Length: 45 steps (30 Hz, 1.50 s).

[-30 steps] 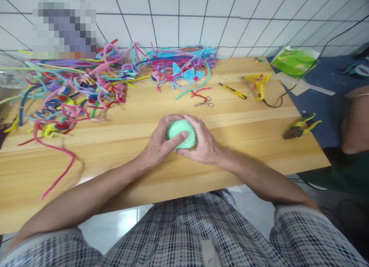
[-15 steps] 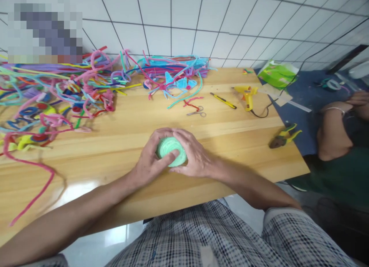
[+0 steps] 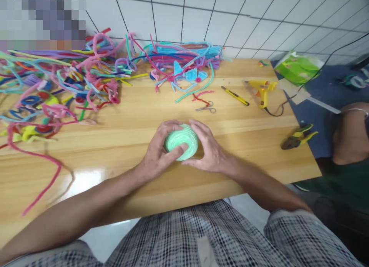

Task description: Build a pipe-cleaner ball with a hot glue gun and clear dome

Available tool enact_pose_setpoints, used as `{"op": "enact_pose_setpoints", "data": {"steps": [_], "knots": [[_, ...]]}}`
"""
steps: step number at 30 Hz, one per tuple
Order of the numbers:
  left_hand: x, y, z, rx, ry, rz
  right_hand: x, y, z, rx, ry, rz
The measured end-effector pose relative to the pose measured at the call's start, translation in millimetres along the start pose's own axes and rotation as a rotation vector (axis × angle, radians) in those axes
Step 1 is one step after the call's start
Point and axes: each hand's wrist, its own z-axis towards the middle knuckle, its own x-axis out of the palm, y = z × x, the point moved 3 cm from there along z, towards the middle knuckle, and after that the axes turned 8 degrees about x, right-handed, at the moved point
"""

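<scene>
A round mint-green coil, apparently wound from fuzzy pipe cleaner, is held just above or on the wooden table, near its front edge. My left hand wraps the coil's left side, its thumb pressed across the top face and its fingers curled round the far side. My right hand curves round the right side, with fingertips at the far edge and thumb at the near edge. A gap shows between the right palm and the coil. The coil's underside is hidden.
Many coloured pipe cleaners pile up at the back left. Farther back lie small scissors, a yellow utility knife and a corded glue gun. Yellow-handled pliers rest near the right edge. Another person's arm is at the far right.
The view has shifted, so the table's things sit differently in the picture. My right fingers have drawn back from the coil's top toward its right edge, uncovering more of it. My left thumb stays on it.
</scene>
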Motion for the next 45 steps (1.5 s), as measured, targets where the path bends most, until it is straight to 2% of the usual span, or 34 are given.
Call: {"op": "enact_pose_setpoints", "data": {"steps": [8,17,21,24,26,29,35,39,45], "knots": [[2.7,3,0,0.030,-0.010,0.006,1,-2,2,-0.049,-0.060,-0.026],[-5.2,17,1,0.124,-0.015,0.092,16,-2,8,-0.042,-0.109,0.058],[-9.5,30,2,0.068,-0.064,0.120,16,-3,12,0.051,-0.181,0.141],[-9.0,29,3,0.093,-0.044,0.184,14,-10,14,0.148,-0.237,0.228],[-8.7,24,3,0.083,-0.037,0.222,14,-14,16,0.157,-0.270,0.285],[-9.2,19,1,0.011,-0.055,0.236,15,-14,17,0.097,-0.303,0.325],[-6.1,19,-8,-0.038,-0.102,0.202,28,-3,17,-0.060,-0.241,0.256],[-2.5,22,-11,-0.053,-0.161,0.183,38,-6,18,-0.029,-0.178,0.197],[4.8,19,-12,-0.014,-0.177,0.184,46,-13,18,-0.027,-0.170,0.147]]}}
